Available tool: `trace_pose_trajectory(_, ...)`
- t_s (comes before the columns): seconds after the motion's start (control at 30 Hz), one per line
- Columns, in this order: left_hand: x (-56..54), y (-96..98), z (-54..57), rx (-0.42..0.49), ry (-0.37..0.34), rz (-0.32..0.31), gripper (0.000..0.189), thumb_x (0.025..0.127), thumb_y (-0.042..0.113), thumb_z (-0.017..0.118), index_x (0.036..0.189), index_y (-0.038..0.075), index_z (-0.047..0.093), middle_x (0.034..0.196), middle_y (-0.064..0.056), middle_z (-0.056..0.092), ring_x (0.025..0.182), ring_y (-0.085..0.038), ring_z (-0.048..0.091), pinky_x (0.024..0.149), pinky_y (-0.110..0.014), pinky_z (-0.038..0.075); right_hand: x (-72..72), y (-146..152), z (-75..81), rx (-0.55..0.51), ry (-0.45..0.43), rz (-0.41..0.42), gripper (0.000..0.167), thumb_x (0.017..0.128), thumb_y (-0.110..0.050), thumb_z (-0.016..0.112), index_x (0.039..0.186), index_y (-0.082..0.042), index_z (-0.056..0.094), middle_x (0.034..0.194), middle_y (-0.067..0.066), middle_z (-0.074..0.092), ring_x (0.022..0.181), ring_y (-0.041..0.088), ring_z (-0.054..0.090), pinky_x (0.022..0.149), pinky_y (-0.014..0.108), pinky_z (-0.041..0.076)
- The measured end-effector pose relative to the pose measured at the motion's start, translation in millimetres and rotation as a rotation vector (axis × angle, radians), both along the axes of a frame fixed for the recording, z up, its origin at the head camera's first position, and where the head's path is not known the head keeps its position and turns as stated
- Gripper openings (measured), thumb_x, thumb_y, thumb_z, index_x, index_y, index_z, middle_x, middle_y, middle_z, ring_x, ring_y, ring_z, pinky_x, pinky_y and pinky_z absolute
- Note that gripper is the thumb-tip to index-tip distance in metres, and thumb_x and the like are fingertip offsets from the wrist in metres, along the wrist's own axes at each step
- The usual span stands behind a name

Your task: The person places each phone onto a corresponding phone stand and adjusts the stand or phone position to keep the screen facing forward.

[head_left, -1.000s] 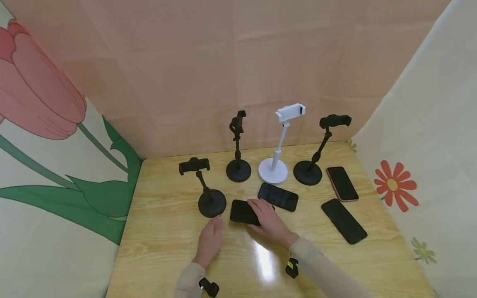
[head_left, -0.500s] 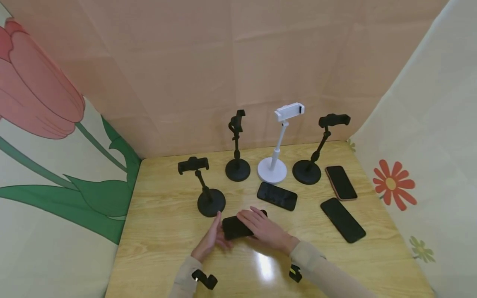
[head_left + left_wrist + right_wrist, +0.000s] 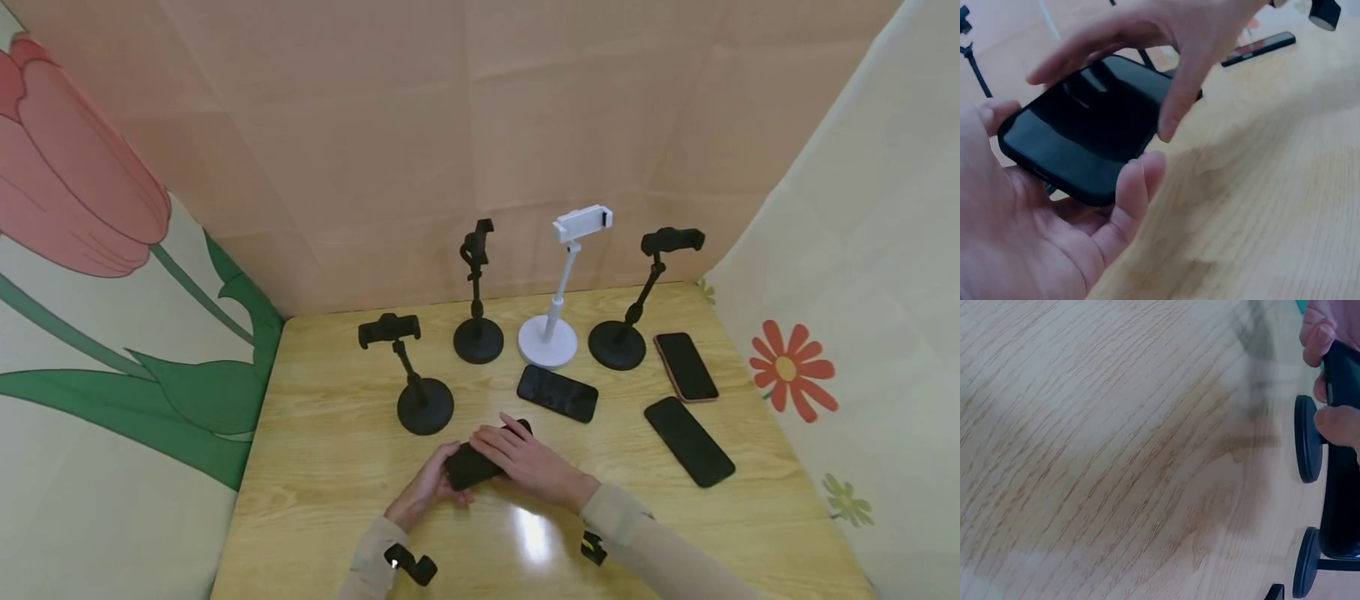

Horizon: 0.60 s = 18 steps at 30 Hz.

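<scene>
A black smartphone (image 3: 467, 468) is held tilted above the front middle of the table by both hands. My left hand (image 3: 423, 490) grips its near end, with the thumb on one long edge and fingertips curled up at the other, as the left wrist view shows. Across the far end reaches my right hand (image 3: 531, 468), its thumb on one edge and its fingers on the opposite one. The glossy screen (image 3: 1079, 125) faces up between the palms. Closest behind the hands is a black phone stand (image 3: 424, 407) with an unfilled clamp.
Farther back stand a black phone stand (image 3: 478, 340), a white phone stand (image 3: 548, 340) and another black one (image 3: 617, 344). A dark phone (image 3: 557, 393) lies before the white stand. On the right are a red-edged phone (image 3: 686, 367) and a black phone (image 3: 690, 442).
The right hand has brought the phone off the table, toward me and slightly left. The left hand, formerly beside the stand's base, has turned and now grips the phone's near end.
</scene>
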State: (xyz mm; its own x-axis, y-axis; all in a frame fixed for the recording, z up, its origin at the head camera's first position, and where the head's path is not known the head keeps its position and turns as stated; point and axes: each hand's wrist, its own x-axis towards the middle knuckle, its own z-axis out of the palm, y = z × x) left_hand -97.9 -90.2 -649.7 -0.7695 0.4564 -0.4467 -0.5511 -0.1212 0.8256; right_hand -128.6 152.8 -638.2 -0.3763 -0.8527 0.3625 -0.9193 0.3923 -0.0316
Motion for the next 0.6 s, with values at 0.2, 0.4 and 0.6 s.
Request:
trace_pose_trajectory(0.2,2.8,1.6,-2.0,0.024,0.065,0.038,0.058,0.109,0.041,0.034,0.132,-0.008,0.054,0.080,-0.004,0.067,0.068,-0.014,0.066,0.065,-0.025,0.053,-6.0,1,-0.6,-0.120,-0.076,-0.049,0.090,0.087,-0.029,0.085,0.159,-0.004,0.036,0.154,0.015,0.048,0.146,0.026,0.043,0.124,0.056,0.028)
trace_pose_trajectory(0.4,1.3,4.4,7.7,0.029,0.145,0.145,0.044,0.111,0.034,0.035,0.110,-0.003,0.059,0.073,-0.002,0.063,0.069,-0.017,0.061,0.071,-0.029,0.051,-15.0,2,10.7,-0.468,-0.353,-0.289,0.083,0.097,-0.043,0.072,0.158,0.000,0.036,0.157,0.021,0.040,0.145,0.036,0.041,0.121,0.061,0.030)
trace_pose_trajectory(0.6,-2.7,9.6,24.9,0.010,0.266,0.234,0.044,0.112,0.028,0.035,0.094,-0.003,0.060,0.075,-0.004,0.064,0.075,-0.021,0.062,0.079,-0.031,0.054,-21.2,-4,30.0,-0.741,-0.853,-0.532,0.073,0.104,-0.031,0.063,0.163,-0.007,0.026,0.166,0.017,0.030,0.149,0.041,0.034,0.117,0.063,0.035)
